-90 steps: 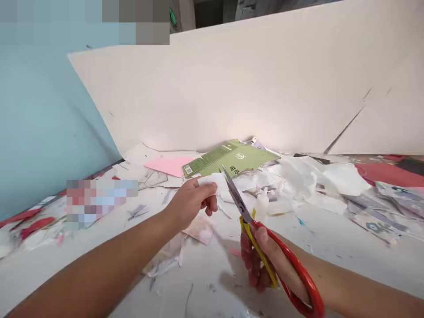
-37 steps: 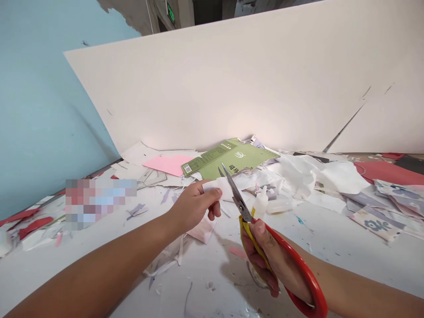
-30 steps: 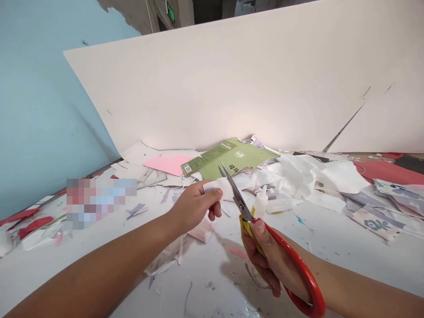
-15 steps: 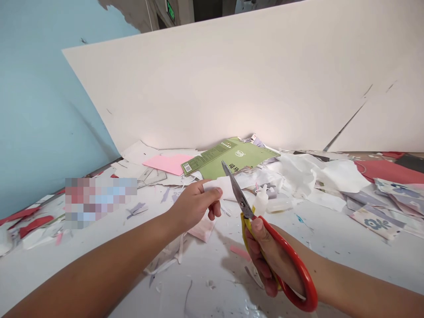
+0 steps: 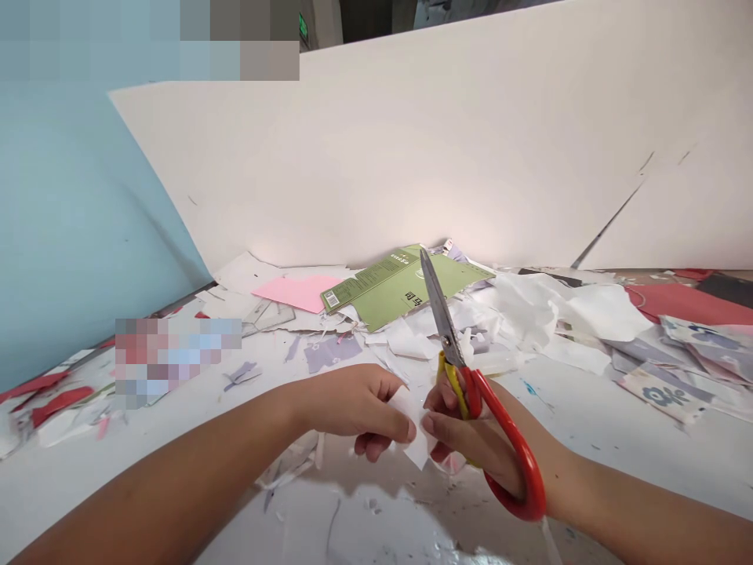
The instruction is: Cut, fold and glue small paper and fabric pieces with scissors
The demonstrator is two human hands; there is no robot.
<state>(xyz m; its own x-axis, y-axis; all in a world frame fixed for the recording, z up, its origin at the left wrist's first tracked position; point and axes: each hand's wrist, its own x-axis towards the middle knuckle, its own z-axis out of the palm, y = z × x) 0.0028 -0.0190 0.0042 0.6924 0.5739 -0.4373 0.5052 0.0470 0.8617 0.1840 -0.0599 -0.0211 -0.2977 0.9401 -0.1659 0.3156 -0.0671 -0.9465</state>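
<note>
My left hand [image 5: 356, 404] pinches a small piece of white paper [image 5: 417, 450] between thumb and fingers. At the paper's right edge are the thumb and fingertips of my right hand [image 5: 485, 443]; whether they grip it too is hard to tell. That same right hand has scissors [image 5: 449, 344] hooked in it, with one red and one yellow handle. Their blades are closed and point up and away from the paper. Behind the scissors, a small white squeeze bottle [image 5: 469, 345] is partly covered.
A green printed card folder [image 5: 388, 286] and a pink sheet [image 5: 300, 292] lie at the back against a white panel [image 5: 412, 157]. Crumpled white paper [image 5: 523, 310], patterned scraps [image 5: 667, 392] and red pieces [image 5: 694, 306] spread to the right. More scraps litter the left, partly pixelated.
Both hands have come together nearer to me, with the paper turned downward between them. The scissors have swung more upright, and my right fingertips have reached the paper's edge.
</note>
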